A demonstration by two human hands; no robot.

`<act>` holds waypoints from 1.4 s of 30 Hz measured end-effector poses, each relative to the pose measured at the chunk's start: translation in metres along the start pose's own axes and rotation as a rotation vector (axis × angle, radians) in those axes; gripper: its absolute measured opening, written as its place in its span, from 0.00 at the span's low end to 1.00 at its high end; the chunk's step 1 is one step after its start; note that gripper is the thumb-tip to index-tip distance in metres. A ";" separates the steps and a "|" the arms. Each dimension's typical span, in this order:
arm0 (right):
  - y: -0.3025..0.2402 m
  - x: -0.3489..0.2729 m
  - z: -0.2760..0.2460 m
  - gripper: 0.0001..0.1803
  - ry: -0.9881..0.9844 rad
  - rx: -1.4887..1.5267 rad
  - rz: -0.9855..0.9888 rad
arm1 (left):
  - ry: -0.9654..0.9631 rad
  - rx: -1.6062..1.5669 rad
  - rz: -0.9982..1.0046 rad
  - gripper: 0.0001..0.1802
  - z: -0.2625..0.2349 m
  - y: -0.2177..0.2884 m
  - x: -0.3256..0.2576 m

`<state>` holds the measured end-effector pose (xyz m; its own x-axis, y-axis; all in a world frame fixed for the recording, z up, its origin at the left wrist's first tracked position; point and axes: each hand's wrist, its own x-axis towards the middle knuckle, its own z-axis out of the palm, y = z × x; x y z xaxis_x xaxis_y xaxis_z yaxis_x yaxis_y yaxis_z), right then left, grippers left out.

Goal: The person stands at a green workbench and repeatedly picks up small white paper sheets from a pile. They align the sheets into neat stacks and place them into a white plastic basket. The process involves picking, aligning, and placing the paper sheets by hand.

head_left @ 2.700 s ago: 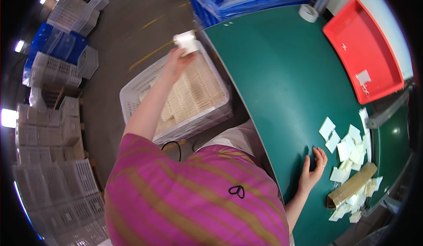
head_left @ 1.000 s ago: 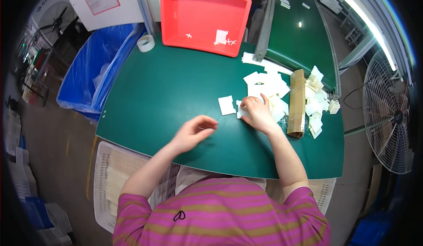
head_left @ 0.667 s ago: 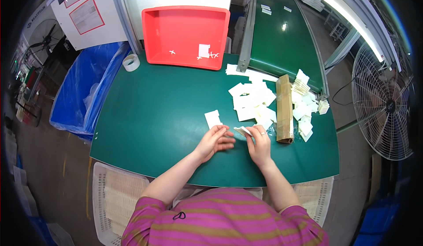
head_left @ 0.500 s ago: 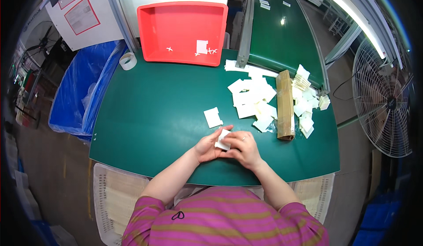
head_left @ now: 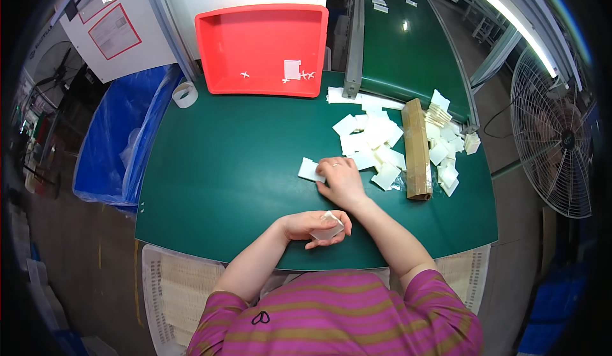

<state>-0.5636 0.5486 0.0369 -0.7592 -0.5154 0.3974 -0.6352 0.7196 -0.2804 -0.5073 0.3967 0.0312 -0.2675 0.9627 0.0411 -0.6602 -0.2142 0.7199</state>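
In my left hand (head_left: 312, 226), low over the near edge of the table, is a thin white plastic piece (head_left: 327, 231), held flat between thumb and curled fingers. My right hand (head_left: 343, 181) reaches forward, its fingers closed on the right edge of a second flat white piece (head_left: 309, 169). That piece looks slightly tilted on the green table (head_left: 223, 165); the fingertips' undersides are hidden. Right of this hand lies a loose pile of similar white pieces (head_left: 375, 136), some of them notched.
A long cardboard strip (head_left: 417, 152) separates the pile from more white pieces (head_left: 440, 149). At the back stand a red bin (head_left: 261, 40) and a green conveyor (head_left: 408, 50). A tape roll (head_left: 185, 94) and blue lined bin (head_left: 105, 158) are left; a fan (head_left: 564, 139) is right.
My hands have parted. The right hand moved forward onto the loose white piece on the table, while the left drew slightly nearer to me, keeping its white piece.
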 end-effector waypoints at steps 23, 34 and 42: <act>0.032 -0.027 -0.054 0.09 0.143 -0.058 0.142 | 0.509 -0.367 0.410 0.25 -0.035 -0.010 0.004; -0.027 -0.040 -0.058 0.15 0.046 0.583 0.280 | 0.545 -0.355 0.358 0.23 -0.006 0.002 0.007; 0.034 -0.078 -0.087 0.28 0.006 -0.233 0.376 | 0.382 -0.387 0.314 0.23 -0.021 -0.004 0.006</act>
<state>-0.5137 0.6536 0.0720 -0.9301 -0.1955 0.3111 -0.2657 0.9426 -0.2022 -0.5208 0.4003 0.0143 -0.6749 0.7321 -0.0924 -0.6965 -0.5907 0.4074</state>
